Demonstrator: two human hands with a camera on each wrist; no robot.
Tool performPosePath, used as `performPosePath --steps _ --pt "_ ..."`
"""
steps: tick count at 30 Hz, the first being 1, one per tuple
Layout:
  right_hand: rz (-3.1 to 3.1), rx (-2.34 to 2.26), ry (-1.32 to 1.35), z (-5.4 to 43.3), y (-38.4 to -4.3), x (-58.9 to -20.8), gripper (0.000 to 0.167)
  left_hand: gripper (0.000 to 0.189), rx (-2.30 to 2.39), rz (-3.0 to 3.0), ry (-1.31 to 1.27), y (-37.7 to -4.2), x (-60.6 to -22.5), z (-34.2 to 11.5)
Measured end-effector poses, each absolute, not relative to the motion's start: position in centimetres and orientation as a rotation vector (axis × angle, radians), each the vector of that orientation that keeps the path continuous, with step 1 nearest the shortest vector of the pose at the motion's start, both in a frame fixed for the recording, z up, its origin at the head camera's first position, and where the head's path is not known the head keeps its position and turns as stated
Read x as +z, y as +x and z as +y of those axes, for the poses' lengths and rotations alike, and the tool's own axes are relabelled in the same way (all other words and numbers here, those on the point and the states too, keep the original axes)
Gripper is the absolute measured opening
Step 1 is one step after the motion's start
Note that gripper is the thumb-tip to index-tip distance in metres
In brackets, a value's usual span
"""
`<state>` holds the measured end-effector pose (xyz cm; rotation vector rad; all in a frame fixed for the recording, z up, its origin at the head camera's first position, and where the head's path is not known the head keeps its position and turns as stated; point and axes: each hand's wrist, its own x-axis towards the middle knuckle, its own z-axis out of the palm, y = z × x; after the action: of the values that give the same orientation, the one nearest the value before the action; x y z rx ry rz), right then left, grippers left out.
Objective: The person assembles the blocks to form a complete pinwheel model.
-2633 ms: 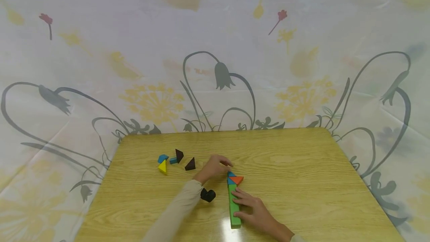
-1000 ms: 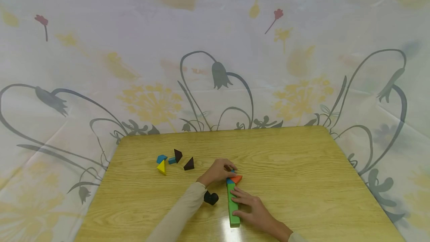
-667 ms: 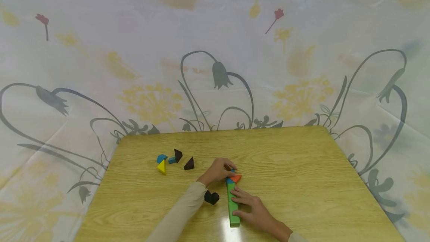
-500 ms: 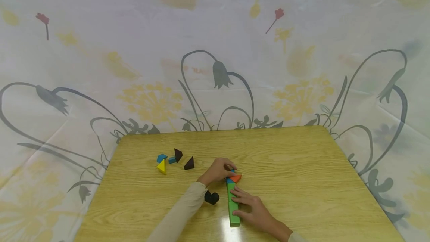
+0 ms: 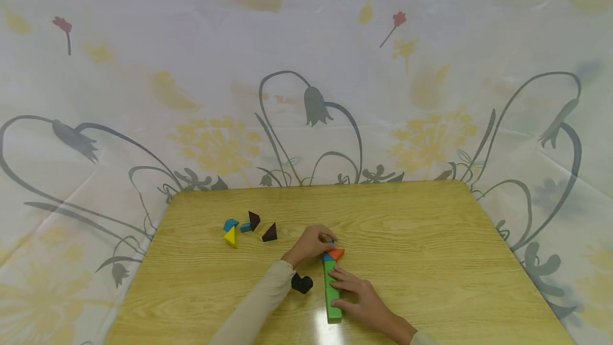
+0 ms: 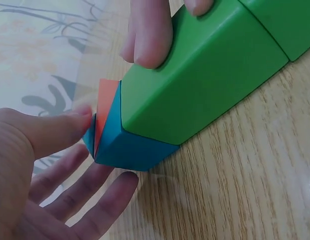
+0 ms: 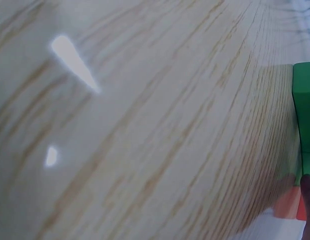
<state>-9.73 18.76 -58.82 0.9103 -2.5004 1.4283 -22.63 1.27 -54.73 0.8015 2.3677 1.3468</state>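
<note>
A row of green blocks lies on the wooden table, running away from the person. At its far end sit a blue triangular block, an orange triangular block and a second, smaller-looking blue block. My left hand pinches that end blue block, thumb on the near side and fingers beyond; the hand covers much of it in the head view. My right hand rests on the green row from the right, fingers spread and fingertips on its top. In the right wrist view only a dark fingertip shows beside the green.
A black heart-like piece lies beside the left forearm. Farther left on the table are a yellow triangular block, two dark triangular blocks and two small blue blocks. A flower-printed sheet hangs behind.
My left hand has moved slightly right and nearer, from beside the row's far end onto the end blue block. Over the last second both hands hold still. My right hand stays on the green blocks.
</note>
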Motion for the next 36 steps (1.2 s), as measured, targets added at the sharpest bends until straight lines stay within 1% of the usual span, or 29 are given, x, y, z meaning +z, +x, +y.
performPosePath --steps 6,11,16,22,31,36 --pt "-2.504 1.41 0.896 18.4 -9.5 -58.3 0.043 0.018 1.37 2.419 0.818 -22.7 -54.3 0.5" --pt "-2.499 1.414 0.907 18.0 -9.1 -56.0 0.04 0.019 1.39 2.465 0.866 -22.8 -53.5 -0.9" --pt "-2.504 1.409 0.912 17.8 -8.7 -54.5 0.039 0.019 1.404 2.495 0.821 -23.0 -53.0 -2.9" --pt "-2.476 1.431 0.909 17.7 -8.7 -54.7 0.04 0.022 1.398 2.518 0.689 -23.0 -52.4 -6.0" --pt "-2.468 1.412 0.92 17.6 -8.6 -55.0 0.04 0.02 1.489 2.616 0.596 -23.4 -51.4 -10.1" --pt "-2.461 1.419 0.925 17.7 -8.6 -54.8 0.04 0.025 1.479 2.623 0.525 -23.6 -50.7 -11.8"
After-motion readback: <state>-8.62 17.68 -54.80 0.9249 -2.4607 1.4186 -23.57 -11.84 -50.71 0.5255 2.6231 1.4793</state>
